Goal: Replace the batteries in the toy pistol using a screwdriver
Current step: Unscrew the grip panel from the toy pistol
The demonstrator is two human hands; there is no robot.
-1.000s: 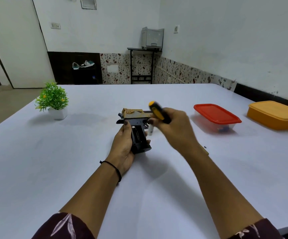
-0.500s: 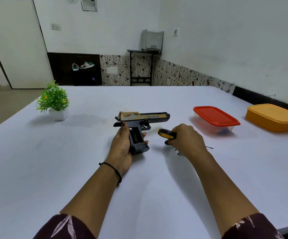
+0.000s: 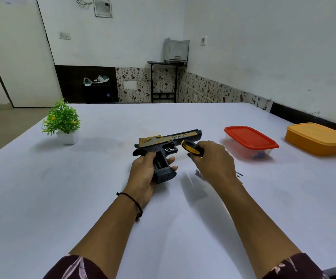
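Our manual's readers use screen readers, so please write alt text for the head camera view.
A person's left hand grips a black-and-gold toy pistol by its handle at a white table, while the right hand holds a yellow-and-black screwdriver beside it. A potted plant stands to the left; a red-lidded container and an orange container sit to the right.

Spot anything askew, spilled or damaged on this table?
Nothing spilled or broken. Only oddity: small loose bits lie on the table beside the right hand, too blurred to identify. The left hand holds the toy pistol, the right grips the screwdriver.
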